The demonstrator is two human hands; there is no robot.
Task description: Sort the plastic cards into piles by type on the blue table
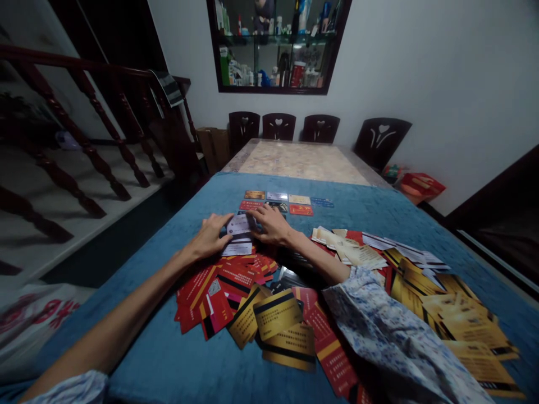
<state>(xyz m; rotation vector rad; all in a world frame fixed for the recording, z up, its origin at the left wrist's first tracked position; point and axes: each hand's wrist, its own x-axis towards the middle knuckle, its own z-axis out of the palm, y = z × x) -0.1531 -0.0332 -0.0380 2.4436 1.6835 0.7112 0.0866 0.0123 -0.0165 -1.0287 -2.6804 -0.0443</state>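
Note:
My left hand (210, 234) grips the left edge of some white cards (240, 227), with the thumb low and the fingers at the upper corner. At their right edge, my right hand (273, 225) closes on the same cards. Another white card (236, 248) shows just below them. Beyond my fingers lie rows of cards, among them a silver card (277, 196), a brown-gold card (255, 194) and a red card (301, 210). Nearer to me spreads a heap of red cards (197, 297) and gold cards (278, 314). My right fingers partly cover a dark card.
More gold cards (467, 320) and cream cards (357, 252) are piled to the right of my right forearm. A blue cloth (168, 292) covers the near part of the table. Dark chairs (278, 127) stand around the far end, and a wooden railing (101, 112) runs along the left.

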